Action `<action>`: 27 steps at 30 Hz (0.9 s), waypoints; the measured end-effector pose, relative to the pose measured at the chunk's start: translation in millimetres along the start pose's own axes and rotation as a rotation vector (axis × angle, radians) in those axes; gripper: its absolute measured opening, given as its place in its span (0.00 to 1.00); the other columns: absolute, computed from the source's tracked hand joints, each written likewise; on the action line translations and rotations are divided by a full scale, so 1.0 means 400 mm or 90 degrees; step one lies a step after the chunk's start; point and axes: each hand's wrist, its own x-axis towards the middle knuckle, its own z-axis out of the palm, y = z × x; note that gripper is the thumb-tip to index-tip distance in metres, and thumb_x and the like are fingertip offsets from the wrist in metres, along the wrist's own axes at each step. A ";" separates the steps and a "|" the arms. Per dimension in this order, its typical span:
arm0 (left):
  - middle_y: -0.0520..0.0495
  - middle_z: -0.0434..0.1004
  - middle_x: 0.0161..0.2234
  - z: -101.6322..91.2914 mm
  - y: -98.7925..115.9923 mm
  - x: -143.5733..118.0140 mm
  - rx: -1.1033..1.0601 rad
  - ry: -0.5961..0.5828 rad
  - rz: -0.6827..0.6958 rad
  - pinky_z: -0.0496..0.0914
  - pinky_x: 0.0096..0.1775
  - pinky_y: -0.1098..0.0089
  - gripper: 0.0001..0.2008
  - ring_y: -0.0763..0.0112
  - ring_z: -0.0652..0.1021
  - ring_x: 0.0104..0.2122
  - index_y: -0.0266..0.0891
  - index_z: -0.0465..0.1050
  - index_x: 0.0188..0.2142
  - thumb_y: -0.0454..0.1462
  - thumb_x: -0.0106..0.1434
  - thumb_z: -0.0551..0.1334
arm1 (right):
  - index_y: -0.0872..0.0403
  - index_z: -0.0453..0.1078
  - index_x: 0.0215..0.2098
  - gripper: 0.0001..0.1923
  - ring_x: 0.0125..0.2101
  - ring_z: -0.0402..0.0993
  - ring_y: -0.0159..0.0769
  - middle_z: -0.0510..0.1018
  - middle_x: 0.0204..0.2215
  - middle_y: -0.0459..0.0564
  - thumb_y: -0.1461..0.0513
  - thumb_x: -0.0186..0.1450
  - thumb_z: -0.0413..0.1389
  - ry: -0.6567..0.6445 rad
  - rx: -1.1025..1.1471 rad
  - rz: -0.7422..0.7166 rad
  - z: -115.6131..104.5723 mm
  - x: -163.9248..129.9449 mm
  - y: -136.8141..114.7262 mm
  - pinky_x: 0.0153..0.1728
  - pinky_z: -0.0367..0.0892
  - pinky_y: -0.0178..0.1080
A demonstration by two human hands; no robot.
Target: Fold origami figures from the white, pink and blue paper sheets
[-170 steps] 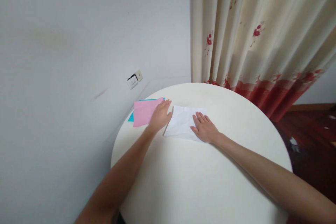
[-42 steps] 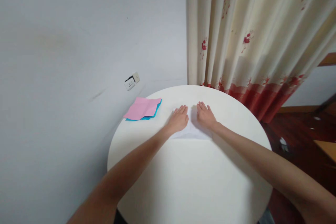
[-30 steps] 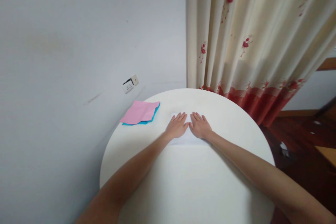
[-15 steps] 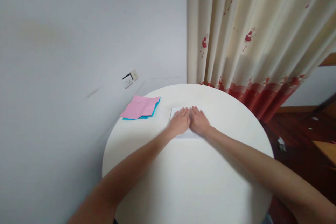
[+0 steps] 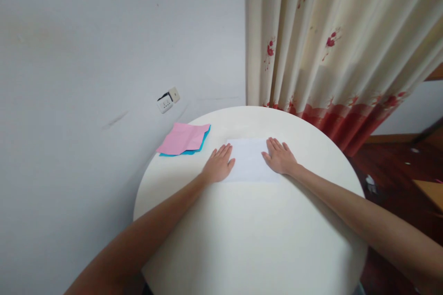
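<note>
Our hands now spread apart from the middle, left hand (image 5: 218, 166) flat at the white paper's (image 5: 249, 160) left edge, right hand (image 5: 279, 157) flat on its right, paper seemingly folded, mid round table (image 5: 249, 235), pink paper (image 5: 182, 138) well left.

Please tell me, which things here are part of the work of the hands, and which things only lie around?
In use:
- white paper, flat on the table
- left hand, flat on its left edge
- right hand, flat on its right edge

Lying about:
- pink paper
- blue paper under it
- curtain
- wall socket
</note>
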 end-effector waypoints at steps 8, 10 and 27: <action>0.40 0.60 0.65 -0.017 -0.051 -0.037 -0.127 0.078 -0.109 0.55 0.64 0.64 0.27 0.66 0.61 0.64 0.32 0.56 0.65 0.42 0.72 0.43 | 0.64 0.56 0.64 0.29 0.64 0.56 0.45 0.61 0.64 0.63 0.56 0.73 0.34 0.130 0.131 0.116 -0.015 0.001 0.074 0.62 0.52 0.46; 0.42 0.61 0.64 -0.033 -0.035 -0.041 -0.163 0.109 -0.081 0.55 0.64 0.65 0.26 0.68 0.61 0.64 0.34 0.58 0.64 0.42 0.71 0.45 | 0.66 0.55 0.64 0.29 0.64 0.56 0.44 0.61 0.64 0.63 0.57 0.73 0.34 0.188 0.191 0.116 -0.020 -0.006 0.068 0.62 0.53 0.44; 0.43 0.44 0.70 -0.062 0.020 -0.074 -0.123 -0.103 0.196 0.44 0.65 0.49 0.44 0.53 0.47 0.69 0.44 0.45 0.69 0.61 0.61 0.54 | 0.60 0.46 0.70 0.44 0.69 0.39 0.50 0.44 0.69 0.62 0.39 0.67 0.41 -0.036 0.097 -0.283 -0.035 -0.104 -0.087 0.66 0.40 0.53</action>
